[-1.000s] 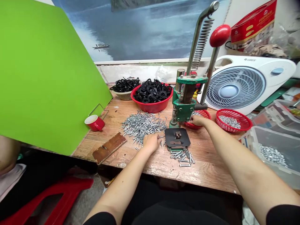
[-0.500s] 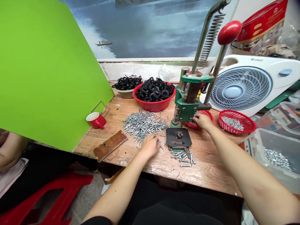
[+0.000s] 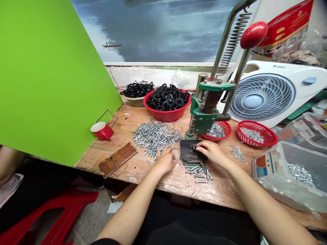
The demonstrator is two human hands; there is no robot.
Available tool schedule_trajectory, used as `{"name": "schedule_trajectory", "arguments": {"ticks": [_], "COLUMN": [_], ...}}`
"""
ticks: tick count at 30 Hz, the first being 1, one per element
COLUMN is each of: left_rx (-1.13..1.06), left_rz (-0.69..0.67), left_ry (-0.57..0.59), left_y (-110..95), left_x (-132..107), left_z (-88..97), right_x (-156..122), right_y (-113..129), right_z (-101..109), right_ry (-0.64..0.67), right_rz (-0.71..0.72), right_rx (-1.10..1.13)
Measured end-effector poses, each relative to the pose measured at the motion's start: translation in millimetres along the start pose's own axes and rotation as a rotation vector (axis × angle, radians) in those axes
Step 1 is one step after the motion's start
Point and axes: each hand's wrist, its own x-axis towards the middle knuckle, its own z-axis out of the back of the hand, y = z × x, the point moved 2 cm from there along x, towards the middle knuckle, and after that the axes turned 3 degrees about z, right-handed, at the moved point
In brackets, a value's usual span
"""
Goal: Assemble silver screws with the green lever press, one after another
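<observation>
My left hand rests knuckles-up on the wooden bench at the near edge of a big pile of silver screws, fingers curled down among loose ones. My right hand lies over a black metal plate at the foot of a green hand press. Its fingertips are pinched at a small block on that plate, and whatever they hold is hidden. A few finished silver pieces lie just in front of the plate. The press lever with a red knob stands raised.
Behind the screws stand a red basin and a wicker basket of black rings. Two red mesh baskets hold small metal parts; a small heap lies nearby. A white fan, clear plastic boxes, a red cup, a green board and another person's arm surround the bench.
My right hand came back from the red basket behind the press onto the black plate. My left hand slid slightly nearer along the screw pile's edge.
</observation>
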Motion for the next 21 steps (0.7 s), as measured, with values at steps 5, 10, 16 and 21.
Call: {"name": "schedule_trajectory", "arguments": {"ticks": [5, 10, 16, 21], "left_rx": [-0.115, -0.383, -0.902, -1.269], "left_rz": [-0.018, -0.006, 0.056, 0.104], "left_ry": [-0.208, -0.256, -0.154, -0.001], "left_y": [-11.2, -26.0, -35.7, -49.1], "left_x": [-1.2, 4.3, 25.3, 41.0], "left_z": [11.3, 16.6, -2.1, -6.4], "right_x": [-2.4, -2.0, 2.3, 4.4], "right_y": [2.3, 2.1, 5.0, -1.4], "right_z": [-3.7, -5.7, -7.9, -11.4], "right_ry": [-0.033, 0.029, 0.039, 0.080], "right_rz": [0.086, 0.161, 0.177, 0.128], "right_rx": [-0.182, -0.342, -0.467, -0.253]}}
